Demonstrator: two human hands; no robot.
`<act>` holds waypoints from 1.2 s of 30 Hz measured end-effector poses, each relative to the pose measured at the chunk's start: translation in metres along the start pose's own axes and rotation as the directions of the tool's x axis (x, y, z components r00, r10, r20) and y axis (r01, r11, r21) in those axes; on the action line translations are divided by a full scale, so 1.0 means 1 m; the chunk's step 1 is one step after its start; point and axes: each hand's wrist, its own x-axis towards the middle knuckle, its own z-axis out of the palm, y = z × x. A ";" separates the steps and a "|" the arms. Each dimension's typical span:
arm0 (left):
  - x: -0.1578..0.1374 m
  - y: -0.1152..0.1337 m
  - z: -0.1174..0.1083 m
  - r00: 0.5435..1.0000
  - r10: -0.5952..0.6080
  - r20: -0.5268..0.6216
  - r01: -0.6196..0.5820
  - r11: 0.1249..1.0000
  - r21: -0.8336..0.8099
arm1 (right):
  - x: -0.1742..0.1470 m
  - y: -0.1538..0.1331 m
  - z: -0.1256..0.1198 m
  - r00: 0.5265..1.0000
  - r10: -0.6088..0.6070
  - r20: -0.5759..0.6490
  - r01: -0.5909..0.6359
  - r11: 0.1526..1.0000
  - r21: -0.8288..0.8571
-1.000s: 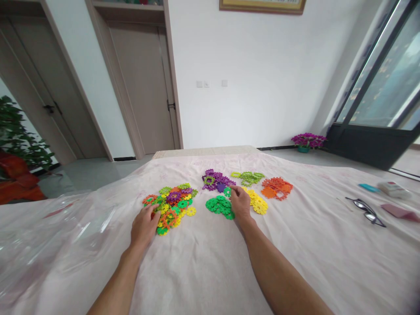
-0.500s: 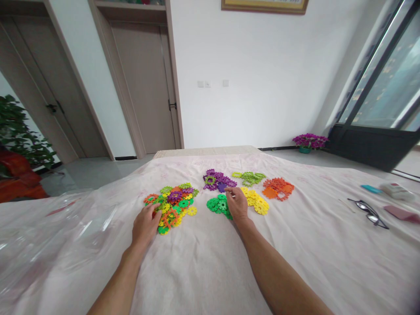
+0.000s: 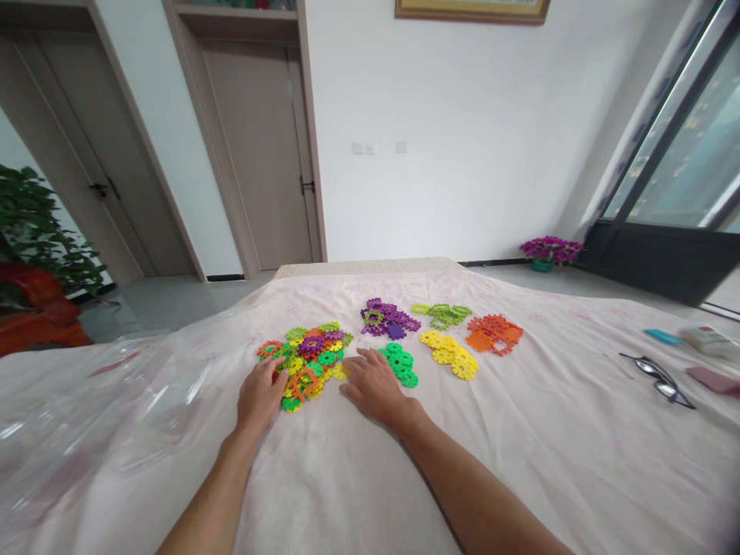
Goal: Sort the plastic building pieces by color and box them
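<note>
My left hand [image 3: 261, 391] rests at the near left edge of a mixed pile of snowflake building discs [image 3: 312, 362], its fingers loosely bent and apart on the pieces. My right hand [image 3: 373, 384] is open, fingers stretched toward the pile's right side, where they partly cover a yellow disc [image 3: 339, 372]. Just right of that hand lies a group of green discs [image 3: 398, 362]. Beyond are purple pieces [image 3: 393, 317] with a light green square frame [image 3: 373, 317] on top. Further right lie yellow discs [image 3: 456, 356], light green pieces [image 3: 448, 314] and orange pieces [image 3: 497, 333].
A pale cloth [image 3: 324, 478] covers the table. Clear plastic packaging [image 3: 144, 408] lies on the left. Eyeglasses [image 3: 659, 378], a blue item [image 3: 664, 337] and a dark pink item [image 3: 714, 380] lie on the right. Doors and a white wall stand behind.
My right hand has moved left and nearer from the purple pieces, over the green group, to the mixed pile's edge, and its fingers have spread. My left hand stays at the pile.
</note>
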 end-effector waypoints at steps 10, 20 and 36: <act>-0.001 0.004 -0.003 0.999 -0.025 0.023 0.025 0.999 0.022 | 0.007 -0.010 -0.002 0.992 -0.031 0.120 0.038 0.997 -0.060; 0.001 0.000 0.000 1.000 -0.007 0.012 0.007 0.999 0.035 | 0.005 -0.004 0.003 0.991 0.134 -0.027 -0.134 0.991 -0.013; 0.000 0.000 -0.001 1.000 -0.006 0.024 0.005 0.999 0.044 | 0.002 0.066 -0.008 0.741 0.519 -0.426 -0.431 0.854 0.291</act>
